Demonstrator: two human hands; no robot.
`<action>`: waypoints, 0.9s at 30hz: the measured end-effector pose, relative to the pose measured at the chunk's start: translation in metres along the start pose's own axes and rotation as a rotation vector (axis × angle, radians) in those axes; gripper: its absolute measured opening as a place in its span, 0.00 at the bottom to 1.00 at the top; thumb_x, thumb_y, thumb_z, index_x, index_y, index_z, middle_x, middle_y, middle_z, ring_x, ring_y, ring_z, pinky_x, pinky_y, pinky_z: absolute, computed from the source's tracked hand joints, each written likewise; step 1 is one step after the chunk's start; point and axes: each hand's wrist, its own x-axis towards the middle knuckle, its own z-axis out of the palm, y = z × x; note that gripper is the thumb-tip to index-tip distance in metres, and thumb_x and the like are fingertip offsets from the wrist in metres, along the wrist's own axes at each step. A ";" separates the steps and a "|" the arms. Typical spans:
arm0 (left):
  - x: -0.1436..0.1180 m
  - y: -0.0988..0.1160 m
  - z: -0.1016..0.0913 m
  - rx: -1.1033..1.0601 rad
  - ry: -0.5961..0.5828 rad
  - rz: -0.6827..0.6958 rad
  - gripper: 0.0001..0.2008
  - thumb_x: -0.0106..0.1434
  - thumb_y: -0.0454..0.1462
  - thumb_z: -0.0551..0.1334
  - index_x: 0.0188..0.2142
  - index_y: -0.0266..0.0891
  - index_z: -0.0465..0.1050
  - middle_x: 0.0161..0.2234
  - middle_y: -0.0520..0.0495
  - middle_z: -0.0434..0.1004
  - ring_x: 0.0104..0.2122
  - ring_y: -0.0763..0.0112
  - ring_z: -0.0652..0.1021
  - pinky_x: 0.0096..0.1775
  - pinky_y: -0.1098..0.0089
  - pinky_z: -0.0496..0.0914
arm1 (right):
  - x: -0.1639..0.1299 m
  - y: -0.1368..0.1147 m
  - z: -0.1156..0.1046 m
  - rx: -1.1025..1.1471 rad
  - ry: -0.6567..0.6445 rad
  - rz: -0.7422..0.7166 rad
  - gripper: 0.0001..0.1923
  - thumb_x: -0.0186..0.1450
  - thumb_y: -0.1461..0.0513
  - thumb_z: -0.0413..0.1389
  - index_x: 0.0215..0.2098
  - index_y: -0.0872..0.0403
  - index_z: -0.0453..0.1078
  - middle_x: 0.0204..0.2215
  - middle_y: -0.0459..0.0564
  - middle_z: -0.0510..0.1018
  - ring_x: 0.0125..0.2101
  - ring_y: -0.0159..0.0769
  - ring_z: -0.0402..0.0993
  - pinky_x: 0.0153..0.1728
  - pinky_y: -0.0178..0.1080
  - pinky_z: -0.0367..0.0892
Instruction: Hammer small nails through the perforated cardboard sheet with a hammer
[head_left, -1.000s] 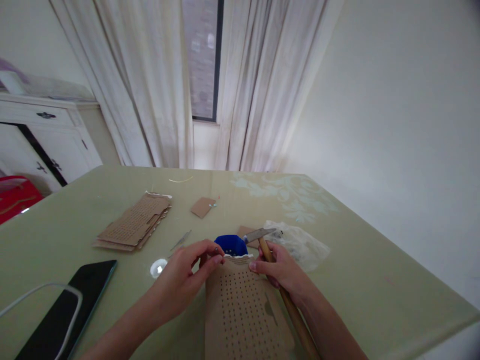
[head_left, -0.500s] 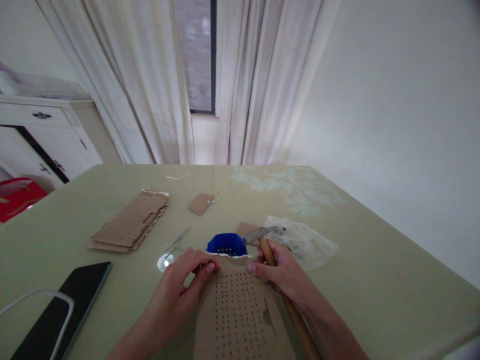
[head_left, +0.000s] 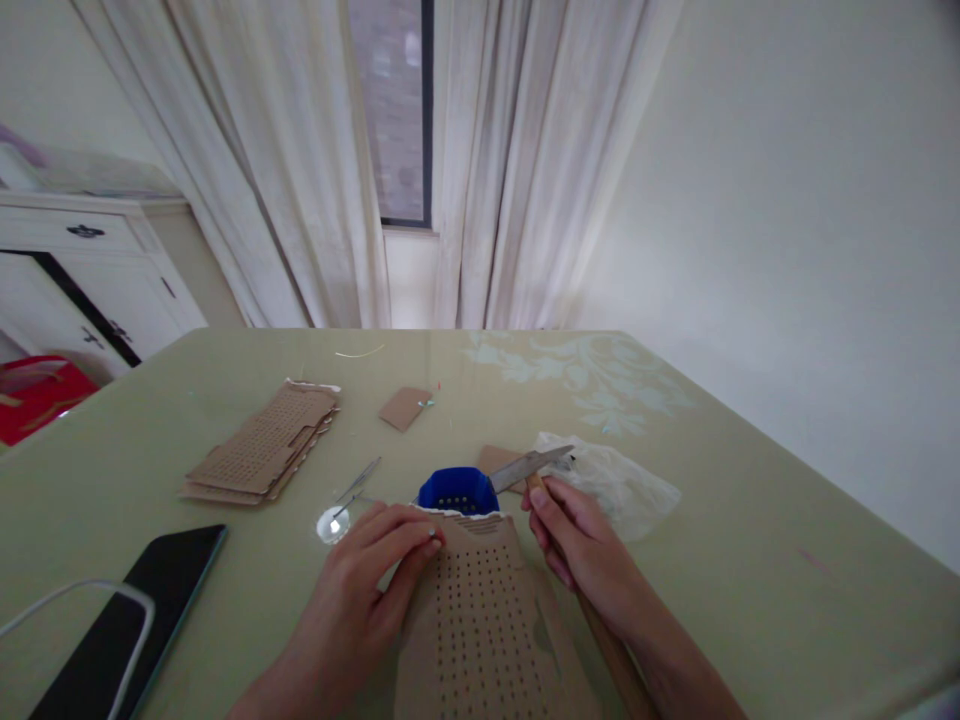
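My right hand [head_left: 574, 535] is wrapped round the wooden handle of a hammer [head_left: 611, 650]. The hammer's metal head points up and to the right, above the board's upper right corner. At the upper left corner of a brown cardboard sheet [head_left: 487, 620] punched with rows of small holes, my left hand [head_left: 379, 580] pinches what looks like a small nail [head_left: 432, 533]. Most of it is hidden by the fingertips. Just beyond the sheet's torn white edge sits a blue plastic tray [head_left: 459, 487] with small round bits in it.
A stack of punched cardboard [head_left: 262, 440] lies left, with a black tablet [head_left: 127, 620] and white cable [head_left: 139, 600] nearer. Tweezers [head_left: 360, 480] rest by a small clear disc [head_left: 332, 525]. A cardboard tag [head_left: 405, 408] and a crumpled plastic bag [head_left: 622, 485] lie farther back.
My right hand has shifted off the sheet's corner and closed more fully round the hammer handle, and the hammer head has turned. My left fingers keep their pinch, with the small metal end now showing.
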 end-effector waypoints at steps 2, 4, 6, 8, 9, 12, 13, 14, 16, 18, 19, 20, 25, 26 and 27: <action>0.000 0.001 0.000 0.015 -0.004 0.012 0.10 0.78 0.35 0.60 0.44 0.47 0.82 0.44 0.47 0.86 0.44 0.61 0.82 0.47 0.64 0.75 | -0.008 -0.022 -0.004 -0.186 -0.001 -0.122 0.22 0.78 0.43 0.50 0.36 0.49 0.67 0.24 0.42 0.68 0.19 0.31 0.61 0.20 0.36 0.56; 0.000 0.002 0.001 0.028 -0.015 0.018 0.11 0.78 0.36 0.60 0.45 0.47 0.82 0.45 0.46 0.86 0.44 0.60 0.81 0.47 0.63 0.75 | -0.018 -0.050 -0.006 -0.473 -0.052 -0.296 0.14 0.79 0.52 0.52 0.39 0.49 0.72 0.29 0.47 0.77 0.30 0.38 0.74 0.32 0.39 0.66; 0.000 0.002 0.001 0.039 -0.031 0.021 0.11 0.79 0.37 0.59 0.45 0.47 0.82 0.45 0.46 0.85 0.44 0.60 0.81 0.47 0.63 0.75 | -0.026 -0.074 -0.003 -0.674 -0.084 -0.398 0.08 0.78 0.56 0.54 0.44 0.48 0.75 0.38 0.51 0.83 0.40 0.46 0.80 0.42 0.43 0.68; 0.001 0.002 0.002 0.045 -0.035 0.027 0.11 0.79 0.37 0.59 0.45 0.47 0.82 0.45 0.47 0.85 0.44 0.60 0.81 0.47 0.63 0.74 | -0.032 -0.088 0.003 -0.780 -0.060 -0.464 0.10 0.79 0.57 0.52 0.47 0.47 0.76 0.40 0.51 0.85 0.40 0.46 0.81 0.43 0.44 0.69; 0.001 0.002 0.002 0.046 -0.034 0.033 0.11 0.79 0.37 0.59 0.44 0.47 0.82 0.44 0.47 0.85 0.43 0.61 0.80 0.47 0.63 0.74 | -0.034 -0.091 0.007 -0.811 -0.038 -0.493 0.10 0.80 0.57 0.51 0.48 0.47 0.75 0.40 0.51 0.85 0.39 0.46 0.82 0.41 0.43 0.68; 0.002 0.002 0.003 0.045 -0.033 0.048 0.11 0.79 0.36 0.59 0.43 0.46 0.81 0.44 0.47 0.85 0.42 0.61 0.80 0.46 0.64 0.73 | -0.035 -0.089 0.018 -0.939 -0.032 -0.540 0.10 0.80 0.59 0.50 0.48 0.48 0.74 0.39 0.51 0.86 0.35 0.45 0.82 0.36 0.42 0.66; 0.002 0.002 0.004 0.043 -0.034 0.044 0.11 0.79 0.35 0.59 0.44 0.46 0.81 0.44 0.47 0.85 0.42 0.61 0.80 0.46 0.64 0.73 | -0.035 -0.086 0.020 -0.994 -0.046 -0.540 0.09 0.80 0.60 0.51 0.47 0.48 0.73 0.38 0.51 0.86 0.34 0.45 0.82 0.34 0.42 0.65; 0.002 0.002 0.004 0.039 -0.031 0.035 0.12 0.78 0.35 0.58 0.43 0.45 0.81 0.44 0.46 0.84 0.43 0.61 0.80 0.46 0.64 0.73 | -0.034 -0.085 0.021 -1.034 -0.059 -0.537 0.09 0.80 0.60 0.51 0.47 0.49 0.73 0.38 0.51 0.86 0.33 0.45 0.82 0.33 0.42 0.65; 0.002 0.002 0.005 0.026 -0.025 0.009 0.12 0.78 0.35 0.59 0.43 0.45 0.82 0.44 0.45 0.83 0.43 0.61 0.81 0.47 0.64 0.74 | -0.035 -0.084 0.022 -1.027 -0.047 -0.538 0.09 0.80 0.60 0.50 0.47 0.49 0.73 0.38 0.50 0.86 0.33 0.45 0.82 0.33 0.43 0.65; 0.002 0.003 0.006 0.013 -0.016 -0.005 0.11 0.78 0.36 0.60 0.42 0.44 0.82 0.44 0.45 0.83 0.43 0.61 0.81 0.47 0.65 0.74 | -0.036 -0.086 0.023 -0.948 0.005 -0.547 0.10 0.81 0.58 0.49 0.48 0.48 0.72 0.40 0.51 0.86 0.36 0.45 0.83 0.35 0.43 0.67; 0.002 0.003 0.006 0.010 -0.012 -0.008 0.11 0.78 0.36 0.60 0.41 0.44 0.82 0.43 0.45 0.82 0.43 0.61 0.81 0.46 0.65 0.75 | -0.037 -0.086 0.023 -0.925 0.020 -0.548 0.10 0.81 0.58 0.49 0.49 0.48 0.72 0.40 0.51 0.86 0.37 0.45 0.83 0.36 0.43 0.67; 0.002 0.003 0.006 0.008 -0.013 -0.005 0.11 0.78 0.36 0.60 0.41 0.43 0.82 0.43 0.44 0.82 0.43 0.61 0.81 0.46 0.65 0.75 | -0.037 -0.087 0.024 -0.931 0.017 -0.541 0.10 0.81 0.58 0.49 0.49 0.48 0.72 0.40 0.52 0.86 0.38 0.46 0.83 0.37 0.43 0.68; 0.002 0.004 0.005 0.005 -0.029 0.005 0.12 0.77 0.35 0.60 0.39 0.43 0.82 0.43 0.45 0.83 0.43 0.61 0.82 0.46 0.65 0.75 | -0.036 -0.080 0.029 -1.101 -0.056 -0.475 0.10 0.80 0.61 0.49 0.49 0.51 0.73 0.40 0.53 0.86 0.36 0.48 0.84 0.34 0.45 0.66; 0.001 0.004 0.006 0.007 -0.022 0.006 0.11 0.77 0.35 0.60 0.40 0.43 0.82 0.43 0.45 0.83 0.43 0.61 0.82 0.46 0.65 0.75 | -0.036 -0.079 0.030 -1.091 -0.036 -0.474 0.09 0.80 0.60 0.50 0.49 0.51 0.72 0.41 0.53 0.86 0.37 0.48 0.84 0.35 0.45 0.67; 0.001 0.004 0.006 0.011 -0.013 0.006 0.11 0.77 0.35 0.61 0.41 0.43 0.83 0.43 0.45 0.83 0.43 0.61 0.82 0.46 0.65 0.75 | -0.036 -0.078 0.030 -1.067 -0.013 -0.479 0.09 0.80 0.60 0.50 0.50 0.50 0.72 0.41 0.53 0.86 0.38 0.48 0.84 0.36 0.45 0.67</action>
